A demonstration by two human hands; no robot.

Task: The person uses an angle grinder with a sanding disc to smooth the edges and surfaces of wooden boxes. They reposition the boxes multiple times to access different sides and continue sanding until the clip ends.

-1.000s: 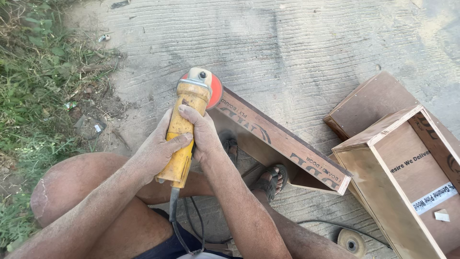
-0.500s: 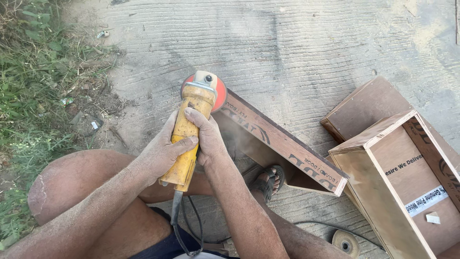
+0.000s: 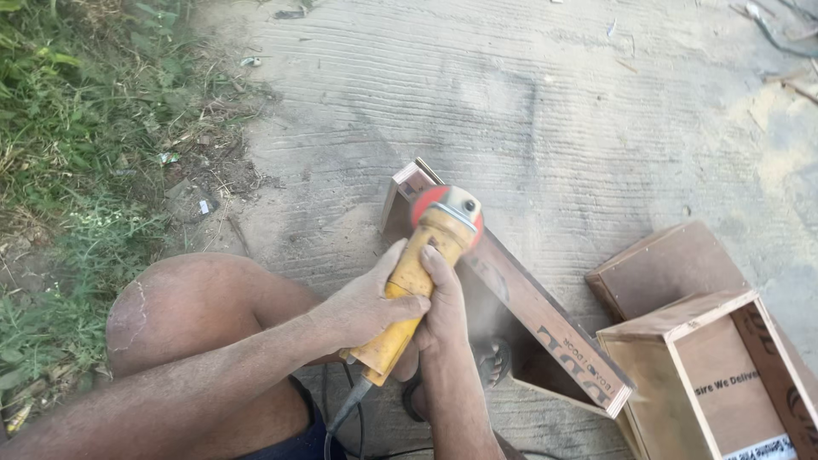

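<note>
Grinder (image 3: 417, 281), gripped tight by both the left hand (image 3: 368, 305) and right hand (image 3: 443, 308), is spinning on the wooden box (image 3: 520, 302) edge and could be slipping toward the foot (image 3: 492, 362).

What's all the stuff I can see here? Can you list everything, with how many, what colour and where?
Angle grinder: one, yellow body with a red disc guard, held over the near box's edge, its cord trailing down.
Long wooden box: one, brown, open, on the concrete under the grinder.
Wooden boxes at right: two, brown, one open box in front and another behind it.
Concrete ground: grey, ridged, dusty.
Grass and weeds: green, along the left side, with bits of litter.
Sandal: one, dark, on a foot beside the long box.
Left hand: grips the grinder body.
Right hand: grips the grinder body.
Knee: one, bare, at lower left.
</note>
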